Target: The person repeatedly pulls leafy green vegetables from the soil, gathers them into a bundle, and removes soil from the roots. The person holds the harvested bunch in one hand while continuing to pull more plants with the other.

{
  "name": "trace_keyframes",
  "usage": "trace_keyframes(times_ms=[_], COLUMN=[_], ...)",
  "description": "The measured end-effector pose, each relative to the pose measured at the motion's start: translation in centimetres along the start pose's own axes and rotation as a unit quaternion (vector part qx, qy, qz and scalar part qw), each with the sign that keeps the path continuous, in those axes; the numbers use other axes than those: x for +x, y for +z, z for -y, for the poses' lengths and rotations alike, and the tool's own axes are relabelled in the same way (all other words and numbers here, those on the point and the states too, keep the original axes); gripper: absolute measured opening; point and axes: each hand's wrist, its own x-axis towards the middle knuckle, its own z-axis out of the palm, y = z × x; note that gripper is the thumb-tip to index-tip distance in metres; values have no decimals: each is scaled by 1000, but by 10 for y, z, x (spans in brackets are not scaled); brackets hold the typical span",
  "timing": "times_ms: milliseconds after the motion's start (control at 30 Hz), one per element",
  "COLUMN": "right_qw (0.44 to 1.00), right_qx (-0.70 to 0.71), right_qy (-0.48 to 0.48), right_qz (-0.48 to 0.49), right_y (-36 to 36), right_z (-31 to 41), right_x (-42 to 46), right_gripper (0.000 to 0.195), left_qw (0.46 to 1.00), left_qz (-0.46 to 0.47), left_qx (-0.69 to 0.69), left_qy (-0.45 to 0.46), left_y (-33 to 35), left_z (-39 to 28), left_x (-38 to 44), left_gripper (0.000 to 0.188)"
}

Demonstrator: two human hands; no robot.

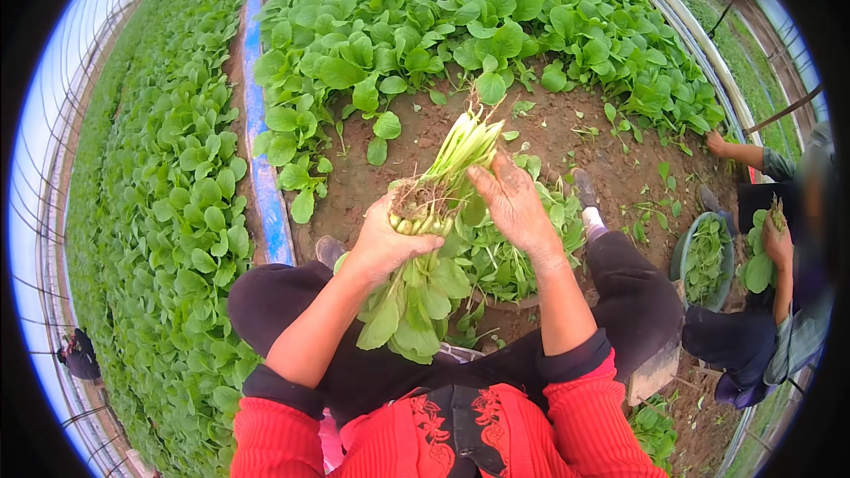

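Observation:
My left hand (392, 239) is closed around a bunch of leafy green seedlings (415, 312), its roots and pale stems up and its leaves hanging down over my lap. At the upper right of that bunch, my right hand (514, 202) has its thumb and fingers on a second bundle of pale green stems (465, 146), whose thin roots point away from me. The two bundles meet between my hands. Behind my right wrist lies a heap of pulled greens (508, 265) in a container whose rim shows only in part.
Dense leafy plants (398, 20) grow beyond bare soil (398, 146). A blue strip (255, 93) runs along the left, with another planted bed (172, 226) beyond it. At right, a co-worker's hand (777, 239) holds greens near a tub (729, 265). Another person (81, 355) is far left.

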Motion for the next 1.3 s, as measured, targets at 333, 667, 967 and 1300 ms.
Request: trace_keyframes(times_ms=[333,667,967,1300], right_qw=[889,891,979,966], right_qx=[456,453,-66,-129], right_qy=[-26,-30,-182,-223], right_qz=[13,21,-62,13], right_y=[27,15,-34,4], right_z=[-14,11,85,108], right_x=[24,17,-65,-69], right_gripper=[52,36,30,43], left_qw=[999,994,953,933], left_qz=[33,27,-121,-126], left_qx=[15,-85,-201,-192], left_qy=[-20,-59,193,277], left_y=[4,7,5,9], left_z=[2,-12,-19,-29], left_x=[1,-6,3,16], left_gripper=[58,86,93,87])
